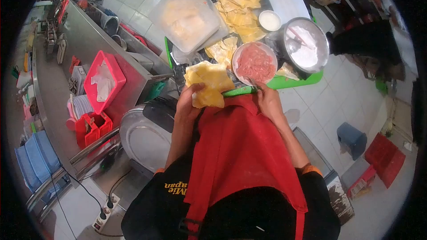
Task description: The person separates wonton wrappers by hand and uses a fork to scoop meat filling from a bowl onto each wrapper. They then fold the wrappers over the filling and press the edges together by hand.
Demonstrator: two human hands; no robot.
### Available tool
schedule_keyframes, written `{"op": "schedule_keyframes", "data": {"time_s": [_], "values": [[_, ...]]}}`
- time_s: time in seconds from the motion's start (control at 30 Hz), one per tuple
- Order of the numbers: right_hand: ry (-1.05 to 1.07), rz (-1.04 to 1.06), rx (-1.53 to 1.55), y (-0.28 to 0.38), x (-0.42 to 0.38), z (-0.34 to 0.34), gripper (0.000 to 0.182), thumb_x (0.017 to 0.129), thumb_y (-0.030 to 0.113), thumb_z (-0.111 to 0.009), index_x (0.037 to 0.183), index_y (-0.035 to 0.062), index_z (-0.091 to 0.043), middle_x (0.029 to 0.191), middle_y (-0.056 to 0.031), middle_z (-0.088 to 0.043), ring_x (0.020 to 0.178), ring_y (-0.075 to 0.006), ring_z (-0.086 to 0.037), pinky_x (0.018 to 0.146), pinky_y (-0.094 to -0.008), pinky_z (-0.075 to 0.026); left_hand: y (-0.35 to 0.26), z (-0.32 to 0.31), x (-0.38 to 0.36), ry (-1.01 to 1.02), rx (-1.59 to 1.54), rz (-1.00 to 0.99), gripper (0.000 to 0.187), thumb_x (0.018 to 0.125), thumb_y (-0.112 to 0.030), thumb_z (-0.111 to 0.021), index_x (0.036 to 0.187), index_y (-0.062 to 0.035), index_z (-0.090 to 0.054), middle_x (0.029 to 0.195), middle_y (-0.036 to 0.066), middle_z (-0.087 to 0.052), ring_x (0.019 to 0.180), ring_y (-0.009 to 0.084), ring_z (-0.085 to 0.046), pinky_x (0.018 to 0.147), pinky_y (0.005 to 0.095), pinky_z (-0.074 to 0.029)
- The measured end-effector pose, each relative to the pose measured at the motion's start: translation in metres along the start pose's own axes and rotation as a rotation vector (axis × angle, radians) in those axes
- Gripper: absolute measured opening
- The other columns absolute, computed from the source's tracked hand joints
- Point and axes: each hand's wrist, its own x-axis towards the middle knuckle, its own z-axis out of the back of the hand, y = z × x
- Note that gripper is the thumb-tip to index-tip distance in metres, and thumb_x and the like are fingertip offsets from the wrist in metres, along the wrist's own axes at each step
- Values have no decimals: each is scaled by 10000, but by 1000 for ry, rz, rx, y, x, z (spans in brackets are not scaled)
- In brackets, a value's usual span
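My left hand [189, 102] is closed on yellow wonton wrappers [209, 82], thumb on top, over the near edge of the green-rimmed table [293, 82]. My right hand [269, 100] is at the near rim of a white bowl of pinkish minced meat [255, 63]. Its fingers pinch a thin utensil [253, 81] that reaches into the meat; which kind it is cannot be made out. More yellow wrappers [238, 2] lie in overlapping piles behind the bowl. A small cup of whitish contents [269, 20] stands beside them.
A metal bowl of white powder [307, 46] stands at the right of the table, with a stick-like thing in it. A translucent plastic container [187, 18] is at the back left. Leftward are a steel counter [84, 22], a pink basket [116, 80] and a round metal lid [144, 138].
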Motion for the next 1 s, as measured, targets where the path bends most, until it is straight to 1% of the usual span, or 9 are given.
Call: {"op": "schedule_keyframes", "data": {"time_s": [0.17, 0.23, 0.27, 0.3, 0.4, 0.53, 0.6, 0.83, 1.0], "values": [[32, 1, -33, -8, -5, 1, 264, 904, 55, -547, 1134, -21, -653, 916, -293, -670, 822, -425, -672, 763, -479, -517, 0, 4, 3, 11, 14, 3, 537, 863, -50, -592, 1364, 12, -410, 1234, 173, -570, 1091, 321, -621, 898, 430, -559], [85, -31, 304, -17, -6, 13, 256, 920, 50, -552, 1143, -19, -655, 868, -158, -696, 648, -271, -643, 653, -400, -514, 0, 1, 6, 12, 19, -7, 534, 858, -53, -594, 1357, 14, -417, 1236, 173, -570, 1102, 324, -614, 929, 441, -544], [288, -530, 728, -11, -6, 34, 281, 947, 50, -539, 1213, 6, -618, 767, -3, -581, 510, -88, -458, 478, -260, -401, 0, 0, 7, 17, 19, -6, 534, 858, -53, -594, 1357, 14, -417, 1236, 173, -570, 1102, 324, -614, 929, 441, -544], [284, -529, 726, 1, -6, 50, 281, 947, 50, -539, 1213, 6, -618, 767, -3, -581, 510, -88, -458, 478, -260, -401, 1, -1, 8, 12, 27, 2, 541, 855, -52, -593, 1361, 16, -415, 1247, 176, -567, 1116, 326, -607, 950, 453, -530], [298, -608, 1112, 18, -9, 75, 324, 987, 82, -512, 1307, 32, -510, 676, 47, -431, 446, -6, -285, 376, -176, -182, 4, -6, 9, 54, -8, 18, 566, 845, -60, -616, 1370, 12, -418, 1263, 171, -567, 1135, 311, -599, 968, 444, -514], [247, -414, 1173, 35, -15, 79, 273, 997, 114, -531, 1254, 24, -551, 680, 52, -440, 467, -15, -307, 399, -188, -223, -2, -28, 2, 226, -18, 11, 616, 820, -92, -670, 1373, 16, -420, 1267, 163, -570, 1136, 293, -602, 964, 423, -514], [178, -153, 997, 42, -14, 76, 240, 997, 121, -551, 1211, 19, -584, 693, 52, -469, 502, -20, -348, 435, -194, -269, -7, -39, 1, 297, 17, 8, 636, 813, -107, -685, 1374, 20, -414, 1264, 164, -572, 1134, 291, -605, 963, 421, -514], [210, 0, 974, 53, -8, 78, 229, 995, 102, -561, 1197, -1, -593, 714, 33, -522, 544, -25, -419, 467, -191, -317, -13, -67, -7, 354, 39, -9, 662, 791, -82, -724, 1370, 2, -413, 1207, 149, -603, 1083, 269, -634, 921, 405, -538], [243, -101, 931, 46, 1, 69, 201, 975, 65, -575, 1163, 8, -618, 738, -11, -569, 571, -47, -486, 501, -202, -393, -11, -64, -10, 342, 103, -33, 635, 794, -64, -725, 1353, -7, -429, 1186, 131, -613, 1042, 250, -648, 888, 382, -550]]}}
